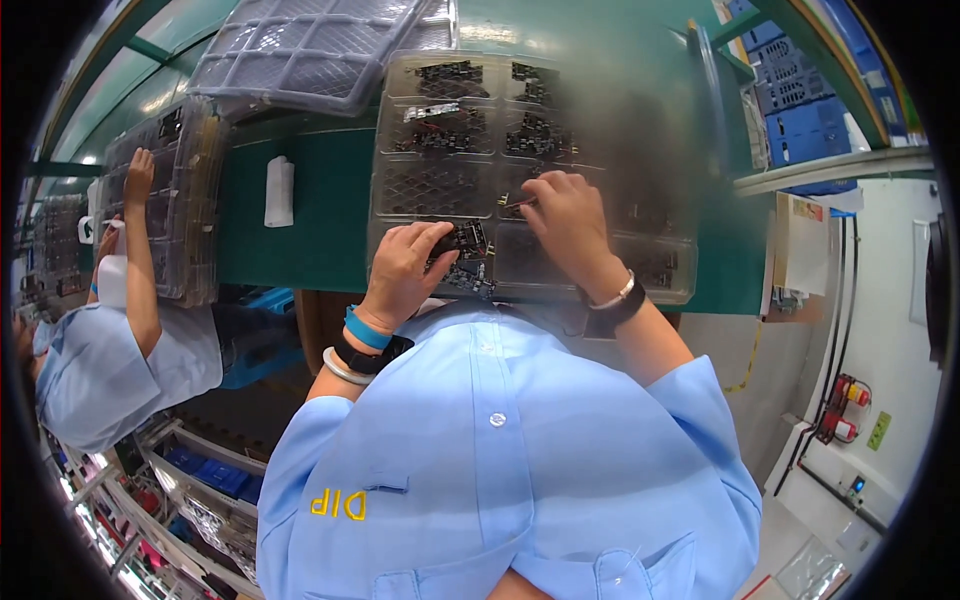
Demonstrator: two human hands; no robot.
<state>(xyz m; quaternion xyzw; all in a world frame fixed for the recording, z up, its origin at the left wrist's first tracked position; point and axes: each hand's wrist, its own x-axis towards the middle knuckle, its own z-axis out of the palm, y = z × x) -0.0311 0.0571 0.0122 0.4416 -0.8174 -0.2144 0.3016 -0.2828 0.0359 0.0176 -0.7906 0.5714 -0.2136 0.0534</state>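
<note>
My left hand (405, 262) is closed on the edge of a black circuit board (462, 238), held over the near left compartment of a clear plastic tray (384, 165). Just under it, another circuit board (470, 278) lies in that compartment. To the right, my right hand (570, 218) is pinched at the thumb and fingertips above the tray's middle. A thin dark, wire-like piece (516, 203) shows at those fingertips, too small to name surely. Farther compartments hold several more circuit boards (445, 130), one with a pale strip on top.
The tray lies on a green table (320, 200). Behind it lean empty clear trays (300, 50); a white folded cloth (279, 190) lies to the left. At far left a co-worker's arm (138, 240) reaches over stacked trays (190, 200). Blue crates (800, 130) stand back right.
</note>
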